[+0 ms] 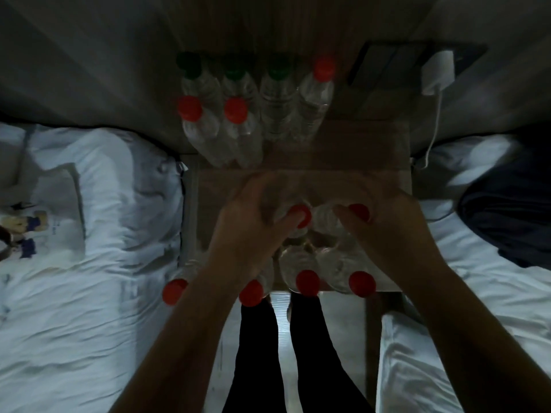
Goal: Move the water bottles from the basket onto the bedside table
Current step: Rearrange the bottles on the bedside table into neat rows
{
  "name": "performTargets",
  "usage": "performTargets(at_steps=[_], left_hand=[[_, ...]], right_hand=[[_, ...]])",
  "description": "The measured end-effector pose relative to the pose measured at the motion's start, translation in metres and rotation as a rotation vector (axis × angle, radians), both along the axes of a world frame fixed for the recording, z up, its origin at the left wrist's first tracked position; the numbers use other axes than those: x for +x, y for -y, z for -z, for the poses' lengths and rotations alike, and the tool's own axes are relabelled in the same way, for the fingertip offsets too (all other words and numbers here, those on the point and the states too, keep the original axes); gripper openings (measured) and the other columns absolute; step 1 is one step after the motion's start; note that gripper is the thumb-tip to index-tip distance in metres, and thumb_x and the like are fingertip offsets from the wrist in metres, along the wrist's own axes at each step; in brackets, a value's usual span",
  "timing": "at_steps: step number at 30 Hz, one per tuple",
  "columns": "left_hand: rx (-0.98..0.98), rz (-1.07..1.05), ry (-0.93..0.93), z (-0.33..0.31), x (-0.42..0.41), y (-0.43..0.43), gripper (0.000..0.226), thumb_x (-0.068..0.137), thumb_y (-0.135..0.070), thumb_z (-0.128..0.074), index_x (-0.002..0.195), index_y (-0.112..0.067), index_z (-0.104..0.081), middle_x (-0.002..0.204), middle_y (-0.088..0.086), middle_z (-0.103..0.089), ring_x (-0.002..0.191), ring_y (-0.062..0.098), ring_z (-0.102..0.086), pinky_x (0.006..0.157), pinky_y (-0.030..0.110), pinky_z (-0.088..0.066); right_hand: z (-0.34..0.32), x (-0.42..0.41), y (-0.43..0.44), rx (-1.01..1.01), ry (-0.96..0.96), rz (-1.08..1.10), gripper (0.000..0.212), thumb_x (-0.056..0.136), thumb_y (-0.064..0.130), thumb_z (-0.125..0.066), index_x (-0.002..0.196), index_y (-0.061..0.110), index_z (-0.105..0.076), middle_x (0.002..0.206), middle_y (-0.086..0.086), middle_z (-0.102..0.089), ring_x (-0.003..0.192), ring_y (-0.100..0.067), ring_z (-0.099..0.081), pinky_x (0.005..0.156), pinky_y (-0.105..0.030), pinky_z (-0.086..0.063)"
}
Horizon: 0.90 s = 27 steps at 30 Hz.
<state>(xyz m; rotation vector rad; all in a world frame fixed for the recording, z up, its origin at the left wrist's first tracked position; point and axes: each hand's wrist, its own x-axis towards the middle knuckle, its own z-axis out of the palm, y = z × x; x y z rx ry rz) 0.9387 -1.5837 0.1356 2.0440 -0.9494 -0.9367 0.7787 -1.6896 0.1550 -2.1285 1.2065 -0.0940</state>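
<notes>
No legible text or labels

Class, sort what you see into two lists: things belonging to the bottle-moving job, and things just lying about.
Job: left hand, left-hand bottle, right hand, right-hand bottle, six bottles set down, four near bottles, bedside table.
Lying about: charger, white bedding, dark cloth.

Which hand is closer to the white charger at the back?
Right. The right hand is below the white charger, slightly left of it; the left hand is farther left.
</notes>
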Motion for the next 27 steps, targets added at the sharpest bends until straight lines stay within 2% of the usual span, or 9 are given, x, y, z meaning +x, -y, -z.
performTargets(at_steps=[4,6,8,10,12,16,19,24,27], left_hand=[[0.056,0.021,0.023,0.0,-0.023,0.004,0.059,0.072,-0.045,-0.072,0.126,-0.037,-0.049,0.124,-0.016,-0.053,0.107,0.001,-0.055,0.079,0.01,-0.041],[0.031,-0.007,0.027,-0.002,-0.029,0.004,0.062,0.071,-0.039,-0.076,0.126,-0.038,-0.048,0.125,-0.018,-0.051,0.109,-0.001,-0.052,0.081,0.006,-0.04],[0.029,-0.018,0.038,-0.001,-0.032,0.003,0.064,0.07,-0.036,-0.078,0.126,-0.036,-0.048,0.118,-0.021,-0.049,0.1,-0.006,-0.051,0.076,-0.004,-0.036],[0.058,-0.013,0.067,-0.001,-0.036,0.003,0.063,0.069,-0.034,-0.078,0.125,-0.032,-0.05,0.11,-0.024,-0.046,0.087,-0.013,-0.049,0.071,-0.01,-0.032],[0.067,-0.007,0.077,0.001,-0.039,0.002,0.058,0.071,-0.031,-0.077,0.123,-0.029,-0.052,0.105,-0.025,-0.047,0.083,-0.015,-0.047,0.071,-0.009,-0.032],[0.081,0.014,0.07,0.009,-0.041,-0.002,0.049,0.075,-0.032,-0.073,0.12,-0.027,-0.053,0.108,-0.013,-0.06,0.091,0.0,-0.057,0.075,0.002,-0.042],[0.095,0.036,0.086,0.015,-0.042,-0.006,0.044,0.078,-0.035,-0.071,0.118,-0.025,-0.055,0.103,-0.009,-0.066,0.091,0.005,-0.063,0.078,0.02,-0.053],[0.084,0.007,0.127,0.012,-0.042,-0.005,0.039,0.08,-0.035,-0.068,0.116,-0.026,-0.058,0.102,-0.01,-0.067,0.092,0.003,-0.062,0.074,0.001,-0.04],[0.116,-0.006,0.142,0.011,-0.043,0.001,0.037,0.079,-0.036,-0.071,0.113,-0.027,-0.059,0.1,-0.01,-0.067,0.089,0.005,-0.061,0.07,0.003,-0.038]], right_hand=[[0.006,-0.016,-0.002,0.067,0.01,0.053,0.025,0.085,0.033,-0.064,0.105,0.019,-0.059,0.069,0.023,-0.042,0.061,0.007,-0.046,0.06,-0.011,-0.033],[0.007,-0.019,-0.002,0.087,0.031,0.053,0.024,0.086,0.033,-0.063,0.106,0.021,-0.058,0.072,0.025,-0.041,0.064,0.01,-0.044,0.062,-0.008,-0.032],[0.007,-0.02,-0.001,0.096,0.047,0.04,0.022,0.086,0.034,-0.062,0.105,0.025,-0.057,0.075,0.027,-0.042,0.065,0.011,-0.047,0.064,-0.008,-0.035],[0.009,-0.022,-0.001,0.124,0.052,0.021,0.015,0.086,0.032,-0.064,0.091,0.036,-0.05,0.074,0.026,-0.044,0.065,0.011,-0.052,0.063,-0.007,-0.038],[0.013,-0.023,-0.002,0.177,0.049,0.013,0.025,0.084,0.026,-0.066,0.084,0.038,-0.044,0.073,0.024,-0.044,0.066,0.011,-0.053,0.066,-0.003,-0.038],[0.018,-0.026,-0.002,0.133,0.021,-0.034,0.035,0.082,0.027,-0.07,0.114,0.025,-0.055,0.077,0.029,-0.039,0.069,0.016,-0.04,0.071,0.009,-0.028],[0.017,-0.027,0.0,0.099,0.031,-0.064,0.037,0.083,0.025,-0.07,0.117,0.019,-0.057,0.076,0.029,-0.039,0.068,0.016,-0.04,0.071,0.01,-0.026],[0.026,-0.03,0.0,0.115,0.048,-0.038,0.033,0.085,0.028,-0.066,0.115,0.018,-0.057,0.08,0.024,-0.047,0.067,0.013,-0.045,0.064,0.0,-0.036],[0.03,-0.031,0.0,0.164,0.076,-0.012,0.034,0.085,0.026,-0.065,0.117,0.019,-0.056,0.078,0.028,-0.042,0.069,0.015,-0.042,0.064,0.003,-0.035]])
